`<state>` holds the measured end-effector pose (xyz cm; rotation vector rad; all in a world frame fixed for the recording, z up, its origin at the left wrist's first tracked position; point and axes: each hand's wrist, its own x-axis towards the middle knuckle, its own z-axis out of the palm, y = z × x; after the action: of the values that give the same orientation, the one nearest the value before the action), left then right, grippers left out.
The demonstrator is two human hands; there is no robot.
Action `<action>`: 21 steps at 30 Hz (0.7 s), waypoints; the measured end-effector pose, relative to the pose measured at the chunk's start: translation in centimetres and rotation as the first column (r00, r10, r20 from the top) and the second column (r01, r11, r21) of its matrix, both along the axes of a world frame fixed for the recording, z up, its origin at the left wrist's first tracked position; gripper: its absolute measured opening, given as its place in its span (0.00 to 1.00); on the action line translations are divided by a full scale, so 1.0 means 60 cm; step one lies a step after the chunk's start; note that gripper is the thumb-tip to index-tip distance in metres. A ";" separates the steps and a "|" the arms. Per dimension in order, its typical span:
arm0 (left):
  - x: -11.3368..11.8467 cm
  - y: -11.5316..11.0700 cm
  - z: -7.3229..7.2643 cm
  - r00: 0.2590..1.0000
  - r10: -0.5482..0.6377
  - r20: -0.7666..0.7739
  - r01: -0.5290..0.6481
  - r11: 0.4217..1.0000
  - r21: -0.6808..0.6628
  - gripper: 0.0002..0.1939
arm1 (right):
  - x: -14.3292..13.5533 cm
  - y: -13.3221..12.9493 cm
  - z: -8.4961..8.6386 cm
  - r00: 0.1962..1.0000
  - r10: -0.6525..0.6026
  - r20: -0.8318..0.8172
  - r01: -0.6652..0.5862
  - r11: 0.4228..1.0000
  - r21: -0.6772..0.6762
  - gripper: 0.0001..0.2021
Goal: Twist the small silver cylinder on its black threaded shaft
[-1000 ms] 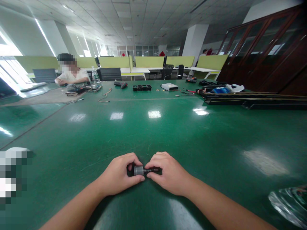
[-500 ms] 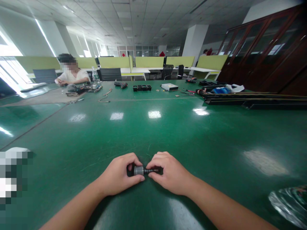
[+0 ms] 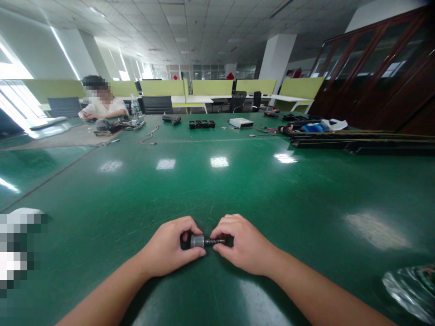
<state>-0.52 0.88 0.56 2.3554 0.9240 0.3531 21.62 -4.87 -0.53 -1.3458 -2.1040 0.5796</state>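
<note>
A small motor (image 3: 197, 241) with a grey metal cylinder body lies sideways just above the green table. From its right end runs a thin dark shaft (image 3: 209, 242) with spiral ridges like a worm or a spring. My left hand (image 3: 173, 246) is closed around the cylinder, thumb on the near side and forefinger on the far side. The thumb and forefinger of my right hand (image 3: 239, 246) close on the shaft toward its free end. The shaft's tip shows between them, pointing into the right palm. The cylinder's left end is partly hidden in my left hand.
On the far side of the table (image 3: 170, 185) are a black slotted part (image 3: 202, 124), a white box (image 3: 241, 122), a power drill (image 3: 171, 120) and dark rails (image 3: 353, 139). Clear plastic (image 3: 409, 290) sits near right. Another person (image 3: 103, 106) sits far left.
My right fingertips have slid slightly right along the shaft, away from the cylinder, so more of the ridges show. My left hand stays almost in place.
</note>
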 end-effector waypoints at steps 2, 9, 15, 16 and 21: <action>0.000 0.000 0.001 1.000 -0.002 -0.002 0.002 1.000 -0.006 0.11 | 0.001 -0.001 0.000 1.000 -0.002 0.003 0.002 1.000 0.000 0.06; 0.000 -0.001 0.001 1.000 0.006 -0.002 -0.006 1.000 -0.012 0.11 | 0.006 -0.002 0.003 1.000 -0.003 0.015 0.003 1.000 -0.002 0.06; 0.000 0.001 0.000 1.000 0.005 0.001 -0.005 1.000 -0.013 0.10 | 0.011 0.001 0.005 0.999 -0.010 0.030 0.010 1.000 -0.003 0.05; 0.000 0.001 0.000 1.000 0.007 0.002 -0.007 1.000 -0.012 0.10 | 0.012 0.001 0.005 0.999 -0.013 0.037 0.013 1.000 -0.003 0.05; 0.000 0.001 -0.001 1.000 0.020 -0.002 -0.020 1.000 -0.018 0.11 | 0.023 0.004 0.010 0.997 -0.021 0.074 0.022 1.000 -0.014 0.04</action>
<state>-0.54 0.96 0.48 2.3324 0.9478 0.3496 22.98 -4.66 0.05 -1.4166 -2.1448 0.5446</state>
